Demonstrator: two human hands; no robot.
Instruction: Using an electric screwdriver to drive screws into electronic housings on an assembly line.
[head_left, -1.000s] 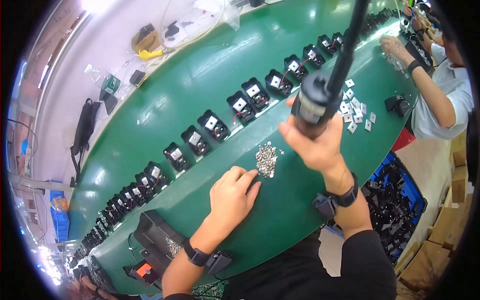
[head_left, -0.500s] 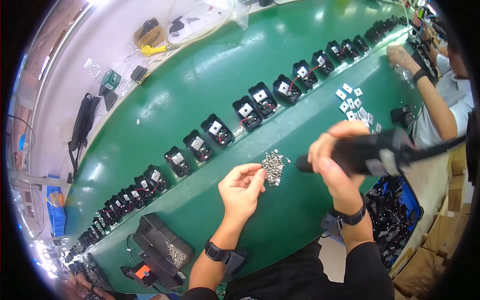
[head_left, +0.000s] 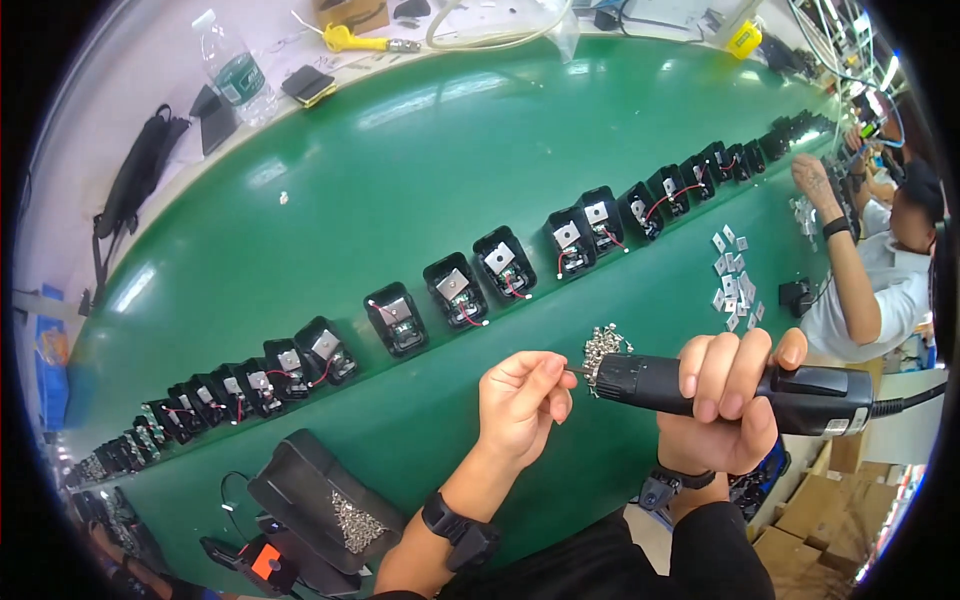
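Observation:
My right hand (head_left: 735, 390) is wrapped round a black corded electric screwdriver (head_left: 645, 384), which lies nearly level and points left. Its thin bit reaches my left hand (head_left: 520, 410), whose thumb and forefinger are pinched together at the bit's tip. Whatever small piece sits between those fingertips is too small to make out. Right behind the screwdriver's nose, a heap of small silver screws (head_left: 603, 345) lies on the green table (head_left: 440, 390). Beyond it runs a long row of open black housings, such as this near one (head_left: 396, 318), with metal plates and red wires inside.
Several silver square plates (head_left: 735, 280) lie to the right. A black bin (head_left: 325, 500) at the lower left holds more screws, beside an orange-marked black device (head_left: 266, 562). A co-worker's arm (head_left: 848, 270) rests at the far right. A plastic bottle (head_left: 238, 75) stands at the back left.
The screwdriver has swung left and levelled, bringing its bit to my left fingertips. My left hand has come away from the screw heap. The whole view has shifted.

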